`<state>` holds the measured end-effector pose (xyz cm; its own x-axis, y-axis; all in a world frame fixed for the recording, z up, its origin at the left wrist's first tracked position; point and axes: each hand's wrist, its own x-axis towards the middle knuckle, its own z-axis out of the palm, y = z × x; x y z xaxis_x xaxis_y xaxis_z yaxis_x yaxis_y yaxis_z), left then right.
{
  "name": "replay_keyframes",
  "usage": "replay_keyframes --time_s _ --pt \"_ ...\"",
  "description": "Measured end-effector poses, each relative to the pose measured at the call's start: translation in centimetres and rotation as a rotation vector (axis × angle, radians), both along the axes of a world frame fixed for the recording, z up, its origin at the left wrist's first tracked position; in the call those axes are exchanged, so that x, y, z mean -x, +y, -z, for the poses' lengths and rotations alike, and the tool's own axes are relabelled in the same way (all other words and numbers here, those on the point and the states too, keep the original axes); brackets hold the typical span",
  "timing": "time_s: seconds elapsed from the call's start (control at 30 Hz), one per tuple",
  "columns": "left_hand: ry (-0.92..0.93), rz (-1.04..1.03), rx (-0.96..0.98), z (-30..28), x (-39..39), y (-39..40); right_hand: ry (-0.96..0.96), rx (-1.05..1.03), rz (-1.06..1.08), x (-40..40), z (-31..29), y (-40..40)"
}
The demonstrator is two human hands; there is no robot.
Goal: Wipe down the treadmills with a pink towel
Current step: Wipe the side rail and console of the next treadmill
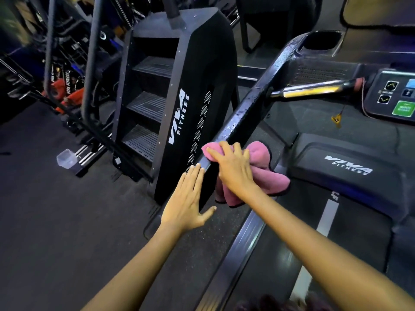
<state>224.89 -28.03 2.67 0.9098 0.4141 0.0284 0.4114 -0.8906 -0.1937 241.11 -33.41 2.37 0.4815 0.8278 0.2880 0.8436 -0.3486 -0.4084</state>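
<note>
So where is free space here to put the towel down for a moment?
The bare floor left of the stair machine is open, with only a small plastic cup on it. The belt below the pink towel is also free. The rail is taken by both hands.

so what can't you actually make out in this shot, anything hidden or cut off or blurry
- Head view: the handrail under the pink towel is hidden by the towel and the right hand.
- Left hand: its palm faces away, so contact with the rail's side is unclear.
- Console panel: cut off by the right edge; small button labels are unreadable.
- Gear at far left: dark and blurred.
- Treadmill belt: cut off by the bottom edge.
</note>
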Motion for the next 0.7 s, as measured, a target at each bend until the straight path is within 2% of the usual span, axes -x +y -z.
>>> replay_keyframes --time_s 0.1,0.27,0.4,0.53,0.7 --pt "-0.02 -0.035 0.028 -0.3 -0.2 -0.2 -0.109 -0.002 -0.119 -1.0 -0.1 -1.4" --pt "-0.01 -0.077 0.066 -0.9 -0.2 -0.7 -0.141 0.213 0.019 -2.1 -3.0 1.0" --pt "-0.037 -0.123 0.123 -1.0 -0.2 -0.7 -0.273 0.186 -0.189 0.4 -3.6 1.7" --pt "-0.064 -0.143 0.146 -0.9 -0.2 -0.7 -0.214 0.081 -0.383 -1.6 -2.0 -1.1" --pt "-0.034 -0.107 0.083 -0.6 -0.1 -0.4 -0.164 0.223 -0.114 -4.8 -2.6 -0.5"
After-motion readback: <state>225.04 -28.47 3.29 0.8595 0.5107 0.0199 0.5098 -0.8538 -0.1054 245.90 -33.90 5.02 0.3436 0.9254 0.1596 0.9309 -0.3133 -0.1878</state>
